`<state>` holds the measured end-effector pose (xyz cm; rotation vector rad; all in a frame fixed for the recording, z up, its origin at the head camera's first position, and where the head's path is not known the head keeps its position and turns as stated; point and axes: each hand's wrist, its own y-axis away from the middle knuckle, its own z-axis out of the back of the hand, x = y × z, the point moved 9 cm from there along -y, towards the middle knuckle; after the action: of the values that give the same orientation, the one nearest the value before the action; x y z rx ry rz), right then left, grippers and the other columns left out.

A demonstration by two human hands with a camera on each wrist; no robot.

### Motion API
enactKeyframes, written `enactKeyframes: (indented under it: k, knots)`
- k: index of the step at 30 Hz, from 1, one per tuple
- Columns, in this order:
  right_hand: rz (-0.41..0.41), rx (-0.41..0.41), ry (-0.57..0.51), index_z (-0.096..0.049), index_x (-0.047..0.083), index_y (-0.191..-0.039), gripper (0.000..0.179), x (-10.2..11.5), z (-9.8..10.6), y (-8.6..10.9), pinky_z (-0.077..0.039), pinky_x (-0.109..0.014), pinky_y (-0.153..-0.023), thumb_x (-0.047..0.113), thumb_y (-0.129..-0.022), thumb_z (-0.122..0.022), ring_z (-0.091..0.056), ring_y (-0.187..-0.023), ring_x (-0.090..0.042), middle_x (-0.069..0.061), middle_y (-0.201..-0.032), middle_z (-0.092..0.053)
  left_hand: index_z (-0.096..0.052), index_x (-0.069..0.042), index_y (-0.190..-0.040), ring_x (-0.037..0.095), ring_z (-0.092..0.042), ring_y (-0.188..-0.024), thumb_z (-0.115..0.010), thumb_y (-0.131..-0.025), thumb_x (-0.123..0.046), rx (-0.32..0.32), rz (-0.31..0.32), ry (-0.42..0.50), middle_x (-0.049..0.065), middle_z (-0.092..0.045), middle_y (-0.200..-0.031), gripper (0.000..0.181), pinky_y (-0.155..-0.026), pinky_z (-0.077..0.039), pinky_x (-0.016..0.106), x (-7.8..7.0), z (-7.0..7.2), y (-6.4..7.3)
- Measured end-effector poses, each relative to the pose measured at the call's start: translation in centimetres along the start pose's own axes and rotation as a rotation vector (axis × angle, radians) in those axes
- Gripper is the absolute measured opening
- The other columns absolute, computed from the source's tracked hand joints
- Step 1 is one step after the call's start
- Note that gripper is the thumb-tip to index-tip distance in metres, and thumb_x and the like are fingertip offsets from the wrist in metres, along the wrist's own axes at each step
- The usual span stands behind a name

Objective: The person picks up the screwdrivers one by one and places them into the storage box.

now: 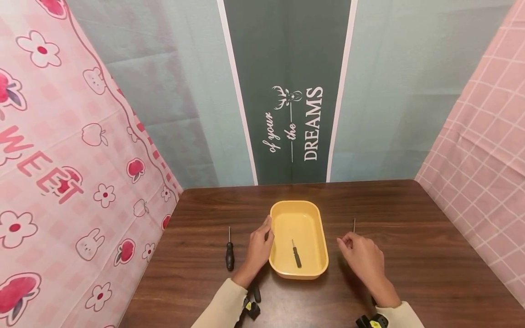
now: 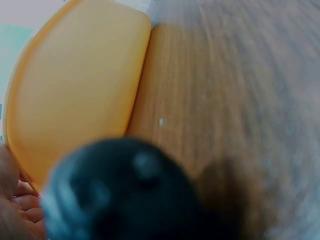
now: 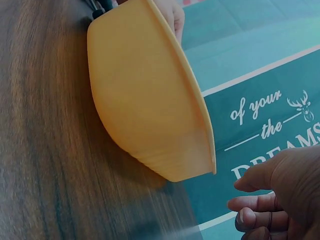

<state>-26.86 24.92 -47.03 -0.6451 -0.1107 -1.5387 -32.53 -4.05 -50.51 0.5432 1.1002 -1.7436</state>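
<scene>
A yellow plastic tray [image 1: 283, 272] stands on the table in the head view, with a small black-handled screwdriver [image 1: 297, 256] lying inside it. My left hand [image 1: 260, 243] grips the tray's left rim. To the right of the tray, my right hand [image 1: 365, 257] hovers with fingers loosely bent. Past its knuckles shows a thin metal shaft [image 1: 354, 225], whose other end the hand hides. In the right wrist view, the thumb [image 3: 257, 176] and fingers stand apart with nothing visible between them.
Left of my left hand lies a black screwdriver [image 1: 229, 256]. Another black handle [image 1: 256, 291] shows partly beneath my left wrist. The dark wooden table [image 1: 426, 255] ends at a printed curtain [image 1: 287, 45] behind, with pink cloth at both sides.
</scene>
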Motion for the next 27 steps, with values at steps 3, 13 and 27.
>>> enactKeyframes:
  k: [3, 13, 27]
  knots:
    - [-0.007, 0.013, -0.001, -0.071, 0.01, -0.08, 0.02, -0.2, -0.2, 0.1, -0.037, -0.033, -0.044, 0.026, -0.093, -0.073, -0.046, -0.051, -0.015, 0.003, -0.061, -0.058, -0.052, 0.009, -0.14, 0.028, -0.049, -0.135, -0.056, -0.101, -0.001, 0.002, 0.007, 0.003, 0.021, -0.049, -0.147, 0.041, -0.106, -0.045, 0.045, 0.0, 0.1, 0.1]
    - [-0.016, 0.001, 0.003, -0.069, 0.01, -0.08, 0.02, -1.1, -0.5, 0.0, -0.034, -0.032, -0.043, 0.025, -0.092, -0.074, -0.043, -0.049, -0.014, 0.004, -0.058, -0.052, -0.051, 0.01, -0.141, 0.03, -0.05, -0.135, -0.055, -0.101, 0.0, -0.002, 0.003, -0.005, 0.023, -0.049, -0.147, 0.041, -0.105, -0.045, 0.048, 0.1, 0.0, 0.3]
    - [-0.064, 0.008, 0.012, -0.071, 0.007, -0.088, 0.018, -2.4, -0.6, -0.3, -0.034, -0.033, -0.044, 0.024, -0.092, -0.073, -0.045, -0.05, -0.017, 0.002, -0.058, -0.053, -0.052, 0.01, -0.14, 0.03, -0.05, -0.135, -0.055, -0.101, -0.001, 0.002, -0.001, -0.004, 0.024, -0.05, -0.146, 0.041, -0.105, -0.045, 0.048, 0.1, -0.1, 0.1]
